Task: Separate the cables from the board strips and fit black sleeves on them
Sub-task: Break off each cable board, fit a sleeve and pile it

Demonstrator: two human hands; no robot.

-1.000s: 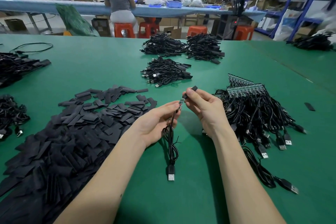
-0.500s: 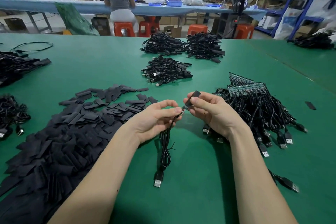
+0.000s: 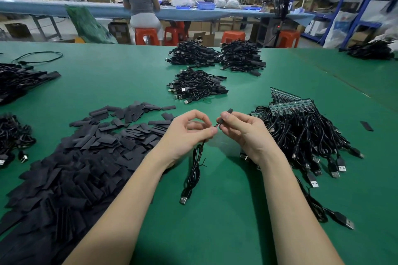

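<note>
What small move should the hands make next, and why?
Probably push the black sleeve, pinched by the right hand, further along the cable the left hand pinches. A bit of the small board end still shows between the fingertips.

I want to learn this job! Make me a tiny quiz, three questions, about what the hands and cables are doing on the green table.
1. True or false: the right hand holds a black sleeve.
2. What does the left hand pinch? A) a loose sleeve from the sleeve pile B) the board end of a cable C) a board strip
3. Fill in: the held cable's USB plug rests on the green ____.

Key: 1 true. 2 B: the small board tip shows between both hands, right at the sleeve's mouth. 3 table.
</note>
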